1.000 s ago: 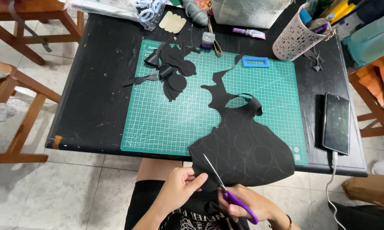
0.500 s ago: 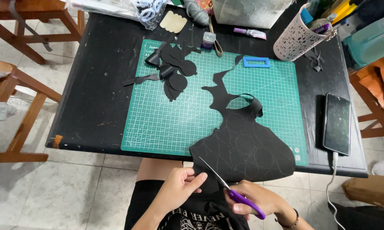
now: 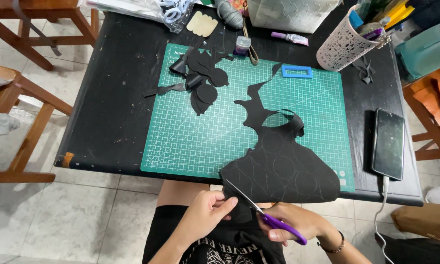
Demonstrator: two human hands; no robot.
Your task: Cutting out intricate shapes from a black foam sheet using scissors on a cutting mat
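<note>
The black sheet lies half on the green cutting mat and half over the near table edge, above the person's lap. Faint circles are drawn on it. The left hand pinches the hanging lower corner of the sheet between thumb and fingers. The right hand is clenched around the purple handles of the scissors, and the blades are parted and point up-left into the sheet, just beside the left fingertips.

To cut well here, I think the left fingers must hold the sheet tight and turn it slowly, so the blades follow the drawn line. Short cuts are better on a curve. The left thumb is very near to the blades and should stay out of their path.

Far from the fingers, black cut pieces lie at the top of the mat. A phone rests well to the right.
</note>
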